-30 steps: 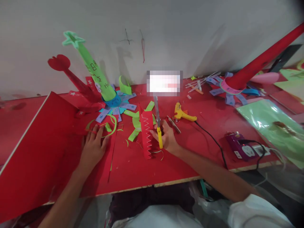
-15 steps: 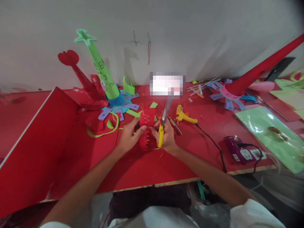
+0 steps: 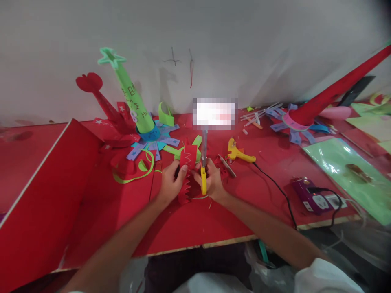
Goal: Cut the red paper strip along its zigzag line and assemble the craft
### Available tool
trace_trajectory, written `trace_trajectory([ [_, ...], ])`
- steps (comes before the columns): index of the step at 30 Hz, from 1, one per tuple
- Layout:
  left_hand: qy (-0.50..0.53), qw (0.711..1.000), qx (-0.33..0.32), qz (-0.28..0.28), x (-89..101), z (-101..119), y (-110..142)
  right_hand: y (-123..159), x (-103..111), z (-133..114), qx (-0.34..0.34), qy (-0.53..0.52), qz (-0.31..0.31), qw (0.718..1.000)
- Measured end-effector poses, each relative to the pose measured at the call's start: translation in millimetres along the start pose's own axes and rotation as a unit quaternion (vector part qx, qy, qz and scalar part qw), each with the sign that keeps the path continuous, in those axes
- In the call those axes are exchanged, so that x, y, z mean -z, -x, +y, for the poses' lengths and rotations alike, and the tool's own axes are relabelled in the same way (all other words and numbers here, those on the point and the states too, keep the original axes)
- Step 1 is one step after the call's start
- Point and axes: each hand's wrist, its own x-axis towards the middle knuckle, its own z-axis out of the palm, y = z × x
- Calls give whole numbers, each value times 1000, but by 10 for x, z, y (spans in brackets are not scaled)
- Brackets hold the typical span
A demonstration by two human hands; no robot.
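Observation:
My left hand (image 3: pixel 171 182) is closed on a strip of red paper (image 3: pixel 188 156), its thumb pressed on the front. A pale zigzag line runs down the upper part of the strip, and the lower edge is cut into points. Just right of the paper, my right hand (image 3: pixel 214 181) grips scissors with yellow handles (image 3: pixel 203 181). Their metal blades (image 3: pixel 204 148) point up and away, toward the wall. Fingertips of the right hand are close to the strip's edge; whether they touch it I cannot tell.
A yellow glue gun (image 3: pixel 240 152) lies to the right, its cord running to a purple power box (image 3: pixel 310 197). Behind left stand a green paper cone (image 3: pixel 134 97) and a red paper piece (image 3: pixel 105 106). A red board (image 3: pixel 45 195) leans at left; a red cone (image 3: pixel 330 95) lies right.
The scissors have swung from leaning right to nearly upright in my right hand and shifted slightly left. My left hand still holds the red paper strip. The view has tilted up slightly.

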Motion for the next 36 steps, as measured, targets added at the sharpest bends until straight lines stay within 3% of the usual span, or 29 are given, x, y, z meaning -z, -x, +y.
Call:
trace_trajectory([
  [9,4,1000,5,14,-8,30,15,-11,91,-55,-77,22,-12,997],
  [18,23,996,53,71,42,-88,-55,-32,66,30,-56,-39,-3,998],
  [23,35,994,61,78,41,-114,-74,0,115,6,-42,-69,-35,996],
  [36,49,994,70,64,40,-72,-78,-1,107,16,-76,-56,-32,995],
])
